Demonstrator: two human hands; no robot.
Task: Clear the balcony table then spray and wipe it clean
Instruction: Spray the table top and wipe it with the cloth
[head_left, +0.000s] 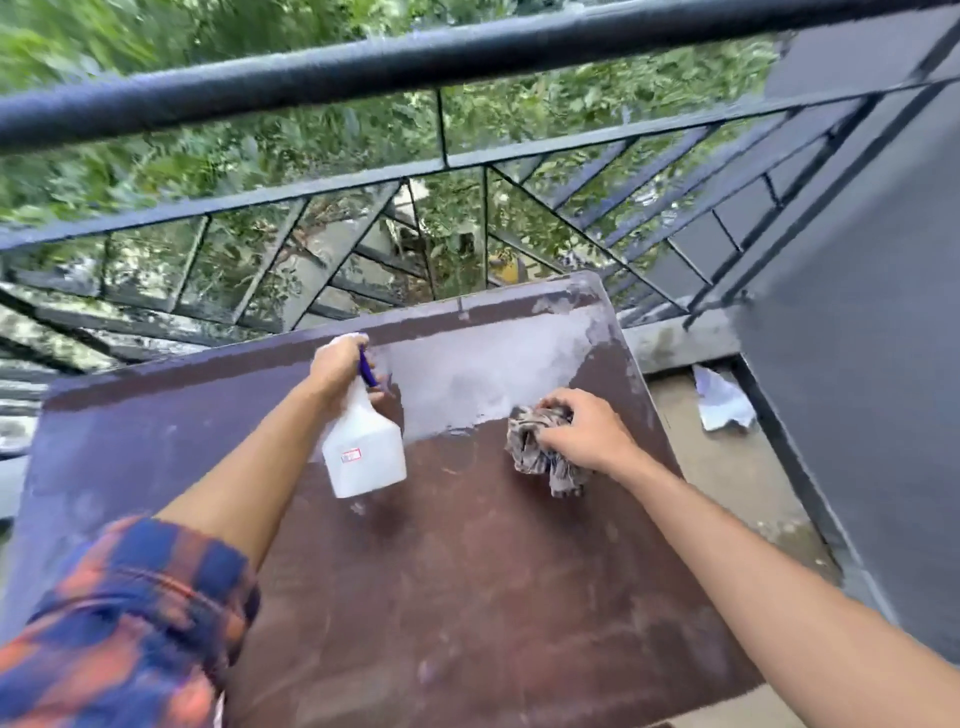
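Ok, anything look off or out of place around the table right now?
One thing: a crumpled white scrap lies on the balcony floor right of the table, like litter. Otherwise normal: left hand holds the spray bottle, right hand presses the cloth beside the wet far patch.

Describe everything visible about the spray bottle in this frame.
The spray bottle is white, plastic-looking, with a squarish body, tapering neck and a purple trigger. A small red-and-white label sits low on its side. The left hand grips its head and holds it tilted above the brown table, nozzle toward the railing. Its contents can't be seen.
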